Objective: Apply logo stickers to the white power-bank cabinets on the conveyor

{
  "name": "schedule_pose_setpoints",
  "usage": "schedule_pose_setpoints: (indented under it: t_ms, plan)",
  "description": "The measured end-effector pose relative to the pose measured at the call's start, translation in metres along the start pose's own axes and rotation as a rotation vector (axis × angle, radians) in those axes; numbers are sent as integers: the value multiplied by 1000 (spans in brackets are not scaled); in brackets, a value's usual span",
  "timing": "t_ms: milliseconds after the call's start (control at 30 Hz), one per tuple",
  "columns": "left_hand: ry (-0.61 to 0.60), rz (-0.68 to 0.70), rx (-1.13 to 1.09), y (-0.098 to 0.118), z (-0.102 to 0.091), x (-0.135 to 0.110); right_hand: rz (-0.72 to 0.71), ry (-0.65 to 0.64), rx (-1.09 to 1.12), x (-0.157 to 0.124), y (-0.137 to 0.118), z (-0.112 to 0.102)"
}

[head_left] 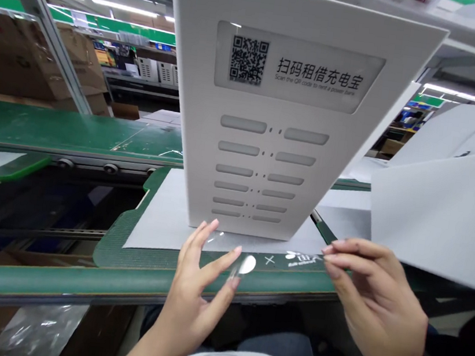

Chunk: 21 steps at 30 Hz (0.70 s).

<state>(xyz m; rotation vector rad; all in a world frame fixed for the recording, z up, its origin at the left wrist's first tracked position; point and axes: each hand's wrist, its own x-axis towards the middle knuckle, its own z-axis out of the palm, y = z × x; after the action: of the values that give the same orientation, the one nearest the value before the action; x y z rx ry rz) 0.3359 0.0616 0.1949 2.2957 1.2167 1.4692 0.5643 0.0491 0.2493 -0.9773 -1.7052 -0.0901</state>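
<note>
A tall white power bank rental cabinet (246,109) stands upright before me, with a QR code panel and rows of slots on its front. Near its lower edge is my left hand (199,290), its fingers spread. A small clear film piece (236,269) with a white round tab (247,264) is held between that thumb and index finger. More clear film glints by the middle finger. My right hand (378,304) is closed in a pinch to the right, apart from the cabinet. Whatever lies between its fingertips is too small to name.
Under the cabinet lies a white sheet (154,214) on a green ribbed mat (117,244). White panels (449,200) lean at the right. Behind runs a green conveyor (51,127), with cardboard boxes (29,63) at the far left. A shelf crosses overhead.
</note>
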Motion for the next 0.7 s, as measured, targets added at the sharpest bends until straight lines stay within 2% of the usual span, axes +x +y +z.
schedule_pose_setpoints:
  t_ms: [100,200,367,500,567,700]
  plan:
    - [-17,-28,-69,-2,-2,-2,54,52,5,6,7,-1]
    - [32,-124,-139,0,-3,-1,87,72,3,9,12,-1]
    - [223,-393,-309,7,-3,3,92,62,-32,8,14,1]
    - [318,-611,-503,9,-3,6,101,36,-17,5,14,3]
    - [320,-706,-578,9,-5,5,102,25,-11,3,15,4]
    - [219,-824,-716,11,-9,2,121,34,-16,3,23,3]
